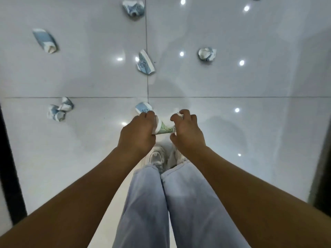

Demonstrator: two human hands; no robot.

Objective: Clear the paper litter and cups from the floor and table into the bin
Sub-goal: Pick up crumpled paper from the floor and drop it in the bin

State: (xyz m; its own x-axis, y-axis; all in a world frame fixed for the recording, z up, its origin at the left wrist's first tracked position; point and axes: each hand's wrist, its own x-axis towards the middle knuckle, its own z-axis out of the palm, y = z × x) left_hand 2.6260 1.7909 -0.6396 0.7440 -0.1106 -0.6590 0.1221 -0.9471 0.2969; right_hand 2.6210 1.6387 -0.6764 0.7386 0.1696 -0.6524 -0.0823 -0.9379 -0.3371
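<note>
Here your left hand [137,130] curls round a blue cup [143,108] and a green-printed cup [165,129], hiding most of both. Your right hand [187,130] pinches something white, too covered to identify. Five crushed cups lie on the floor [250,131] beyond.

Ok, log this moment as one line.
left hand grips blue cup | right hand pinches green cup | crushed cups on floor | bin unseen

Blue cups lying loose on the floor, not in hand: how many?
5: top centre, far left, centre, right, near left. One at the top edge may be another.
</note>
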